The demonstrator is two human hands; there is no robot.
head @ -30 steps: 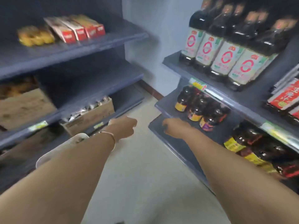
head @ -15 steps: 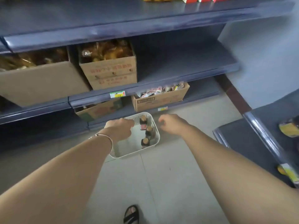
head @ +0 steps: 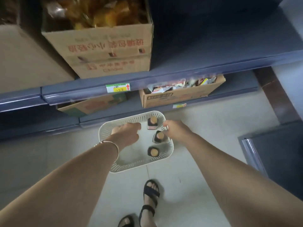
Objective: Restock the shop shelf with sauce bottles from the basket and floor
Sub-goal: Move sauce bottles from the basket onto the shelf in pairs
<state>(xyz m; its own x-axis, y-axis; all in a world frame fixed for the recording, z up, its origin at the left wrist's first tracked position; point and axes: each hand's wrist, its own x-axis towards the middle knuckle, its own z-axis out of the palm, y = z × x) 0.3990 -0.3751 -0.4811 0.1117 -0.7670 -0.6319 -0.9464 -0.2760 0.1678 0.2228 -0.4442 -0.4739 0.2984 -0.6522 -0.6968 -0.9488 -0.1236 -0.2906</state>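
Reaching lower than before: left hand (head: 127, 134) loose, empty above basket (head: 131, 167); right hand (head: 177, 130) grip unclear, bottle (head: 159, 136) beside fingertips (head: 165, 125); labels blurred.

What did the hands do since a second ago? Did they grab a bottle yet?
Both hands came down to the basket on the floor as the head turned from the sauce shelf to look down. The left hand is now over the basket. The right hand has reached the middle bottle, but a grip isn't clear. Nothing has been lifted. That bottle and the other two stay upright, and the basket hasn't moved.
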